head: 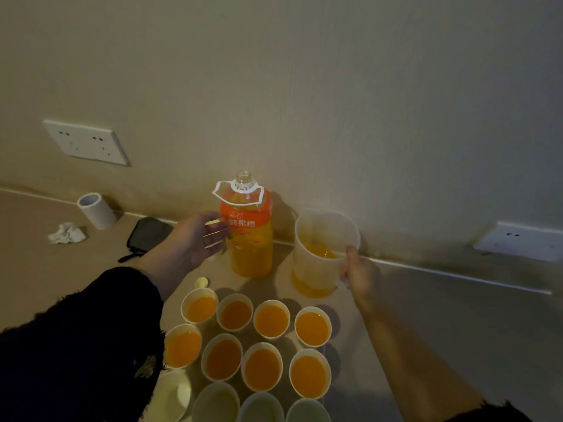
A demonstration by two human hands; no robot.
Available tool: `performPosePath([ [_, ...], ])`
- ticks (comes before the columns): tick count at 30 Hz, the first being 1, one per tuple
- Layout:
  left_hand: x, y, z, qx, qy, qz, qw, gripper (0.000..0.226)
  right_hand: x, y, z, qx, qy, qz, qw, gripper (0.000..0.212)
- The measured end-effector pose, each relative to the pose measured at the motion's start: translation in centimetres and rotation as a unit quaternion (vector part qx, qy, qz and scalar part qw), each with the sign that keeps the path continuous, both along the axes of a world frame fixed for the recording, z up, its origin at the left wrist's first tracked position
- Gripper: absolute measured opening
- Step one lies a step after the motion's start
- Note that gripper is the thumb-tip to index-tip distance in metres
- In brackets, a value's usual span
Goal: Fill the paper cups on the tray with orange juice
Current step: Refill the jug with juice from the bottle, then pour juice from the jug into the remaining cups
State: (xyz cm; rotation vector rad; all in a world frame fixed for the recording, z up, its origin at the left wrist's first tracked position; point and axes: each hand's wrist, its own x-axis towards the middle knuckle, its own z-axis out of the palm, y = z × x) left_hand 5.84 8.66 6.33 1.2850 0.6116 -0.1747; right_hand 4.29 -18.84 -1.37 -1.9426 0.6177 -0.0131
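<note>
Now the left hand (pixel 195 239), fingers loose, has the upright bottle (pixel 250 239) just at three o'clock, while the right hand (pixel 362 277) grips the jug (pixel 316 236).

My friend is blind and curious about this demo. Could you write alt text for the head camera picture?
A person's right hand grips the handle of a plastic jug holding a little orange juice, while the left hand reaches, fingers open, to an uncapped juice bottle by the wall. Nearer the viewer stand eight paper cups filled with juice and four empty ones.
</note>
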Motion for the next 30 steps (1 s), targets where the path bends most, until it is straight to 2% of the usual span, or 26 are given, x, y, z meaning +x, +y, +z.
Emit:
performPosePath([
  [8, 0.5, 0.9, 0.2, 0.004, 0.007, -0.032, 0.999, 0.014, 0.5, -0.1, 0.6, -0.004, -0.004, -0.009, 1.000, 0.042],
  [20, -1.0, 1.4, 0.8, 0.018, 0.013, -0.064, 0.998, 0.015, 0.7, -0.6, 5.7, -0.016, -0.106, -0.049, 0.993, 0.044],
  [23, -1.7, 1.0, 1.0, 0.019, 0.017, -0.083, 0.996, 0.015, -0.3, -0.7, 7.7, -0.022, -0.146, -0.079, 0.986, 0.045],
  [26, -2.4, 0.9, 1.2, 0.017, 0.009, -0.108, 0.994, 0.015, -1.7, -0.7, 9.8, -0.012, -0.165, -0.115, 0.979, 0.037],
  [30, -3.1, 0.8, 1.2, 0.016, 0.002, -0.144, 0.989, 0.017, -4.1, -0.8, 11.8, -0.013, -0.180, -0.140, 0.973, 0.043],
])
